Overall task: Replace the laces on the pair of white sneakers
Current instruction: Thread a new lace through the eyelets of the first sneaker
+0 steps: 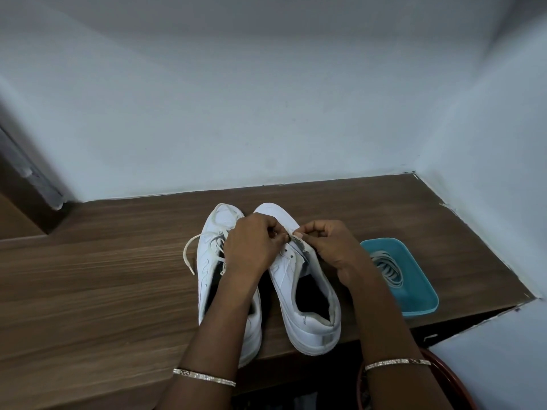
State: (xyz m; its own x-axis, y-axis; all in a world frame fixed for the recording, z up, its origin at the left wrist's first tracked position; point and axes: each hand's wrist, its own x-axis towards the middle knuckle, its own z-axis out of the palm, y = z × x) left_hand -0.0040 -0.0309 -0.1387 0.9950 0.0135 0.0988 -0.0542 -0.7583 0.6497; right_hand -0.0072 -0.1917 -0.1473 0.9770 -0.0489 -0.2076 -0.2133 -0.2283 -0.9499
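Note:
Two white sneakers stand side by side on a wooden desk (103, 276), toes toward the wall. The left sneaker (213, 253) still carries a loose white lace (189, 250) that trails over its left side. The right sneaker (307, 297) shows bare eyelets along its left flap. My left hand (251, 247) and my right hand (331, 247) meet over the right sneaker's front eyelets, fingertips pinched on a short bit of lace at the tongue. How the lace runs under my fingers is hidden.
A teal plastic tray (420, 291) holding a coiled white lace (387, 267) sits right of the sneakers, near the desk's right edge. White walls close the back and right. A red-rimmed object (455, 380) lies below the desk's front edge.

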